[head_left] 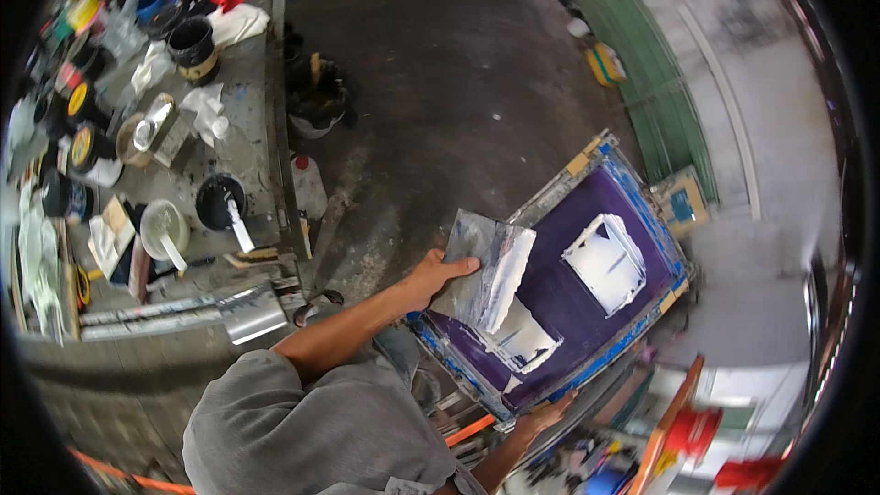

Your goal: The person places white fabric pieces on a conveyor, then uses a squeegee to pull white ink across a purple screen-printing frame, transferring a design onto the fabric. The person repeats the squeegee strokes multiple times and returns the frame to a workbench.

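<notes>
My left hand (pixel 441 277) grips a flat grey squeegee (pixel 474 258), thumb on its upper face. Thick white ink coats the squeegee's far right edge. It is held over the left part of a screen-printing frame (pixel 579 376), which is tilted and has a purple mesh and blue-taped edges. Two white ink patches show on the mesh: one (pixel 607 266) on the right, the other (pixel 529 337) partly covered by the squeegee. My right hand (pixel 547 413) holds the frame's near lower edge; some of its fingers are hidden.
On the left, a cluttered worktable (pixel 252 119) bears several ink tubs, a black pot (pixel 220 200) and a white pot (pixel 165 227) with spatulas, bottles and rags. A bin (pixel 318 101) stands beside it. Green panels (pixel 642 82) lie at the right; red containers (pixel 692 433) are lower right.
</notes>
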Demonstrator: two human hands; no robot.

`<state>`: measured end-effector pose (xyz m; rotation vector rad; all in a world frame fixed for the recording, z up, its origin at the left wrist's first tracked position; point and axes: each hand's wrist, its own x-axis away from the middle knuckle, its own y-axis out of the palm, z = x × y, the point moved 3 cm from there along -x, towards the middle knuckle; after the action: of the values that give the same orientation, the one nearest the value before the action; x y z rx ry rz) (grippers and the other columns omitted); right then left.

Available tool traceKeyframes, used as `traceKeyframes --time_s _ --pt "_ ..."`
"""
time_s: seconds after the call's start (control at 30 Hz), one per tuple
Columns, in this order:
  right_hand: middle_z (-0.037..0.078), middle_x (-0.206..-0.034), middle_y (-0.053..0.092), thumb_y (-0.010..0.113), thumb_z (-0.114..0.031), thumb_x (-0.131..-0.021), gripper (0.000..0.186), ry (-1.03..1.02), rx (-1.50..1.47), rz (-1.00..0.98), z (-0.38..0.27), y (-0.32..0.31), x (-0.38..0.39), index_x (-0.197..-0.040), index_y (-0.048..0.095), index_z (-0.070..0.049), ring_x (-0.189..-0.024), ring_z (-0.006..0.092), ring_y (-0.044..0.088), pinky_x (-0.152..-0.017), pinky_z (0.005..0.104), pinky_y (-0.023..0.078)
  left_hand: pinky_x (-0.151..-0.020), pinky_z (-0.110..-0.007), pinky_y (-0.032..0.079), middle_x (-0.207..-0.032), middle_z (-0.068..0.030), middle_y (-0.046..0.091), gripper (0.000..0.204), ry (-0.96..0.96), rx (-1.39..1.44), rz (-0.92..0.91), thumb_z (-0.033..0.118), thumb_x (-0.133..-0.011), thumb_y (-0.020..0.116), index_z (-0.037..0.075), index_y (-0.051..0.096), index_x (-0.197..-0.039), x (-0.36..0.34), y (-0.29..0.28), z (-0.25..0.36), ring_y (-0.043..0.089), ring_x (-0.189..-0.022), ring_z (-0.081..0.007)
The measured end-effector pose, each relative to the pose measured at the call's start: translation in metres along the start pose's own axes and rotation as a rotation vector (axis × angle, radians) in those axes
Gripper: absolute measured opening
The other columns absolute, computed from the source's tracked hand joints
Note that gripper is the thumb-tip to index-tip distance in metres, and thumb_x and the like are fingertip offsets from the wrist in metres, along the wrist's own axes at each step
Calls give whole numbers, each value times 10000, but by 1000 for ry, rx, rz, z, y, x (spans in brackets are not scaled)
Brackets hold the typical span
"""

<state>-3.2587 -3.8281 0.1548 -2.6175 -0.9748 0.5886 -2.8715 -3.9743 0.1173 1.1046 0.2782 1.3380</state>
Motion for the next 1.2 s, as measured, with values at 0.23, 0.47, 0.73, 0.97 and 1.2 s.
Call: traceKeyframes --time_s 0.23,0.47,0.73,0.97,1.2 --pt "161 -1201 674 572 -565 -1018 681 400 -271 -302 83 154 -123 -1202 665 84 -1025 280 642 -916 429 518 -843 -448 607 -1086 -204 727 580 325 45 246 345 -925 771 -117 618 -1242 -68 -41 -45 735 -934 -285" --pt "105 -830 651 567 -562 -1019 685 148 103 -784 50 258 -165 -892 691 100 -765 216 586 -703 436 471 -902 -468 599 -1151 -162 733 558 530 191 583 402 -942 736 -23 628 -1288 -8 -77 -105 740 -971 -276" --pt "84 -737 585 547 -552 -1025 682 -163 199 -1053 42 321 -190 -828 665 90 -700 189 520 -663 449 436 -907 -469 599 -1130 -136 742 495 796 403 730 396 -972 710 -18 652 -1237 -3 -67 -182 739 -978 -273" --pt "56 -701 544 575 -550 -1016 643 -82 213 -1170 58 361 -191 -802 659 51 -668 182 511 -630 438 414 -800 -460 634 -1026 -155 751 451 819 535 838 325 -944 754 -52 670 -1175 2 -58 -207 754 -852 -276" --pt "31 -733 569 526 -598 -1026 685 -91 32 -1350 90 401 -196 -913 699 55 -667 153 506 -628 390 420 -703 -404 610 -837 -162 759 318 738 12 1037 151 -783 846 -66 756 -998 24 32 -176 730 -734 -210"
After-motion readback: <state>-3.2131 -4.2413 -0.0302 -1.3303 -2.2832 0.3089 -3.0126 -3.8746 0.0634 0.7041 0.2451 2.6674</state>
